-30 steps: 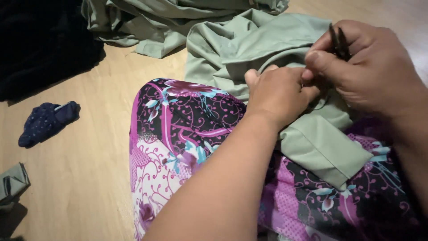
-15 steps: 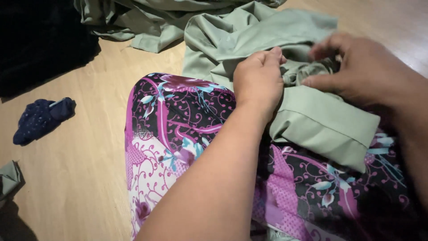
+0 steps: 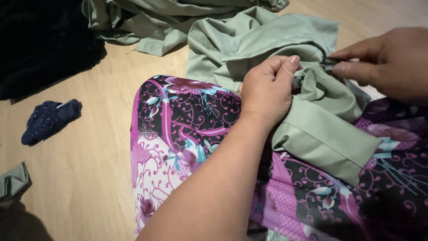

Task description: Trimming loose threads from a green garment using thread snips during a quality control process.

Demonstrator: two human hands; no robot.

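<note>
A sage-green garment (image 3: 267, 40) lies over my lap, which is covered by purple, black and white floral cloth (image 3: 178, 129). My left hand (image 3: 269, 91) is closed on a bunched fold of the green cloth, and a thin thread crosses its forefinger. My right hand (image 3: 388, 60) comes in from the right edge. Its thumb and forefinger pinch a small dark tool (image 3: 329, 64), perhaps thread snips, right at the green fold. A hemmed flap of the green cloth (image 3: 330, 143) hangs below both hands.
More sage-green fabric (image 3: 147, 22) is piled on the wooden floor (image 3: 80, 178) at the top. A black cloth (image 3: 40, 40) fills the top left. A small navy dotted cloth (image 3: 49, 120) lies at the left, and a green scrap (image 3: 13, 183) sits at the lower left edge.
My right hand has moved right and lowered the dark tool to the fold. My left hand has shifted its grip on the green cloth. The view has drifted slightly.
</note>
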